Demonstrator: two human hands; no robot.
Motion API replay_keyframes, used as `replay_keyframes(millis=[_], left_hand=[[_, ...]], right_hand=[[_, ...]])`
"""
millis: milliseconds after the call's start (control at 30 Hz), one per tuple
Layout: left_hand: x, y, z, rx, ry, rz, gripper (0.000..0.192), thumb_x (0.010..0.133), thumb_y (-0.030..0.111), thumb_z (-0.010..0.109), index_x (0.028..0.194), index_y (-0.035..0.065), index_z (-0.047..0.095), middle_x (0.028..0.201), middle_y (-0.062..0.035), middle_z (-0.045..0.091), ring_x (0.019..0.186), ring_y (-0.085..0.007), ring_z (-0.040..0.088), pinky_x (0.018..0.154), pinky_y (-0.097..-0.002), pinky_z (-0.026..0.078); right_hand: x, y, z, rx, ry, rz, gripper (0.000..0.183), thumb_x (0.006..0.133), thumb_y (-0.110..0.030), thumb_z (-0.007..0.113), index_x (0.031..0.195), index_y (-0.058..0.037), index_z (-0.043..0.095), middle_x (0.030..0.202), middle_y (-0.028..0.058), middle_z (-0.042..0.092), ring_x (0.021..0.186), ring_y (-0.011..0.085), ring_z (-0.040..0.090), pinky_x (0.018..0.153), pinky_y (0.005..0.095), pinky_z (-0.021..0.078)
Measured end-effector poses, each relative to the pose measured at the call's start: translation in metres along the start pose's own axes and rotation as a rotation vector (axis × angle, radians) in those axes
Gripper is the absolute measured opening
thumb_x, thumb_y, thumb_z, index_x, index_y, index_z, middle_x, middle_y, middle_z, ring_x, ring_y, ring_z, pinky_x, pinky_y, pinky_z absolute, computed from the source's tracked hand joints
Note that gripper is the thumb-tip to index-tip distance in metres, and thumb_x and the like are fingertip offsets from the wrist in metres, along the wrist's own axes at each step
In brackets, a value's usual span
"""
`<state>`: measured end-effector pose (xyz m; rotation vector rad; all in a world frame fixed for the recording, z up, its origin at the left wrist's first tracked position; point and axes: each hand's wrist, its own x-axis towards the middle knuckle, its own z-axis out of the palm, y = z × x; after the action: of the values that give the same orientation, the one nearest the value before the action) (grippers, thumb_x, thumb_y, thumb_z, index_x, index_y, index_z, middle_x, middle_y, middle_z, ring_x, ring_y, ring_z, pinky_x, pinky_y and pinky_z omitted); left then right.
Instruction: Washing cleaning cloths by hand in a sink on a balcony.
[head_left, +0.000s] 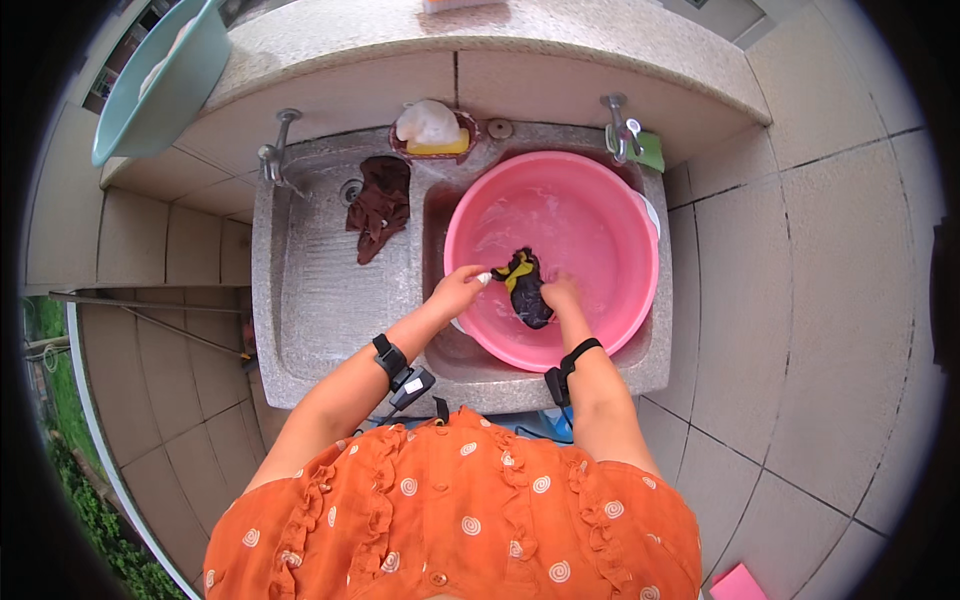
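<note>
A dark cloth item with yellow parts (530, 296) lies in the water of a pink plastic basin (645, 300). At its right edge is my right hand (562, 291), partly in the water, with its fingertips hidden; whether it grips the cloth is unclear. Over the basin's left rim, my left hand (459, 291) has its fingers close together by a small white thing (484, 278) and the cloth's upper left end; I cannot tell whether it holds either. A crumpled brown cloth (382, 206) lies on the ribbed washboard side of the stone sink (322, 322), near the drain.
Two metal taps (274, 154) (619, 135) stand at the sink's back. Between them, a dish (397, 142) holds a white lump (429, 122) and yellow soap (442, 145). A green cloth (651, 152) is behind the right tap. A light green basin (161, 97) sits on the ledge at left.
</note>
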<state>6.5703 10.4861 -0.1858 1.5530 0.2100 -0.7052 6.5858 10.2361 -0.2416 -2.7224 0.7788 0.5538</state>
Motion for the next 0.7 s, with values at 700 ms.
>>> replay_keyframes(millis=[700], left_hand=[[0.097,-0.02,0.05,-0.612,0.122,-0.215,0.026,0.099,0.028,0.043,0.102,0.0083,0.06,0.092,-0.0063,0.065,0.076,-0.0194,0.063,0.069,-0.0316,0.052]], right_hand=[[-0.009,-0.069,-0.008,0.673,-0.101,-0.603,0.035,0.088,-0.033,0.063,0.109,-0.0046,0.06,0.097,0.0261,0.065,0.092,0.0397,0.065,0.077,0.0456,0.0492]])
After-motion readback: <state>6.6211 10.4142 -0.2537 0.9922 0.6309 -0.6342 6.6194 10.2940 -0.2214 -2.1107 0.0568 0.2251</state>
